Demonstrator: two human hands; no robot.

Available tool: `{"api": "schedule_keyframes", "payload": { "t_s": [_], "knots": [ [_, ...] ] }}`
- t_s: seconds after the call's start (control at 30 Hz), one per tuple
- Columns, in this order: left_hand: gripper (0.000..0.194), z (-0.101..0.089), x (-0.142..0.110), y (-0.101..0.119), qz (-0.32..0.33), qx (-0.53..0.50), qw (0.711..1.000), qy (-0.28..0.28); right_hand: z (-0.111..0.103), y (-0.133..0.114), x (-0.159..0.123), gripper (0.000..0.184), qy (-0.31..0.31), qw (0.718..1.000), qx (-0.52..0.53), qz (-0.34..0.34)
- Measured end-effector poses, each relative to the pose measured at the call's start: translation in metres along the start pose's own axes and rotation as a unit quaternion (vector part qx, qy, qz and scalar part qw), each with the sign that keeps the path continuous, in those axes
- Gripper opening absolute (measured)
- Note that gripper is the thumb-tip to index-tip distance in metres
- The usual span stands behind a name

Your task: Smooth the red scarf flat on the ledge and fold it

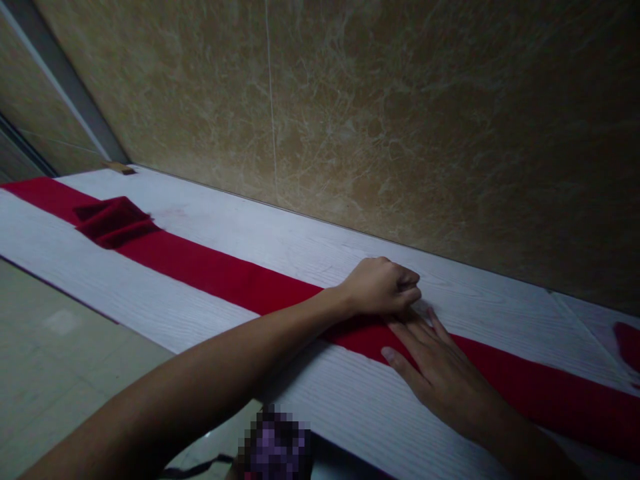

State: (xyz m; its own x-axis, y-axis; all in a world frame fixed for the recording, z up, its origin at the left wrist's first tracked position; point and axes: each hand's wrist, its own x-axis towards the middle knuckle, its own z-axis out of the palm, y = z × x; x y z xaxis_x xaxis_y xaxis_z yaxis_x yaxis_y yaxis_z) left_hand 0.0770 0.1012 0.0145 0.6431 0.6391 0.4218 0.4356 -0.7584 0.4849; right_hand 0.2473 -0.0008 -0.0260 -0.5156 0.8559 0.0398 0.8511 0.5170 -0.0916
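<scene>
Lying mostly smooth, the red cloth (210, 270) runs lengthwise down the white counter (280, 240), though there's a rumpled, bunched bit (117, 223) toward the left end. Left hand (377, 287) is curled into a fist over the cloth's far edge, can't tell if it's pinching anything. Right hand (440, 373) is opened out, fingers spread, resting on the cloth.

Cloth (210, 267) was solid red; tabletop (220, 227) white w/ faint grey grain; wall (360, 120) brown w/ pale veins.
</scene>
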Motion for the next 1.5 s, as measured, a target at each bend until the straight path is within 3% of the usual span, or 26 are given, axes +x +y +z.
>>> {"api": "schedule_keyframes", "payload": {
  "t_s": [0.83, 1.27, 1.5],
  "knots": [
    [0.032, -0.001, 0.000, 0.001, -0.007, 0.005, 1.000, -0.009, 0.003, 0.001, -0.001, 0.055, 0.029, 0.999, 0.009, -0.011],
    [0.033, 0.001, 0.000, 0.001, -0.002, -0.020, 1.000, 0.000, 0.001, -0.002, 0.000, 0.058, 0.011, 1.000, 0.008, -0.002],
    [0.031, -0.002, -0.001, 0.003, -0.006, -0.010, 1.000, 0.000, -0.015, -0.003, 0.002, 0.055, 0.014, 1.000, 0.022, -0.005]
  ]
}}
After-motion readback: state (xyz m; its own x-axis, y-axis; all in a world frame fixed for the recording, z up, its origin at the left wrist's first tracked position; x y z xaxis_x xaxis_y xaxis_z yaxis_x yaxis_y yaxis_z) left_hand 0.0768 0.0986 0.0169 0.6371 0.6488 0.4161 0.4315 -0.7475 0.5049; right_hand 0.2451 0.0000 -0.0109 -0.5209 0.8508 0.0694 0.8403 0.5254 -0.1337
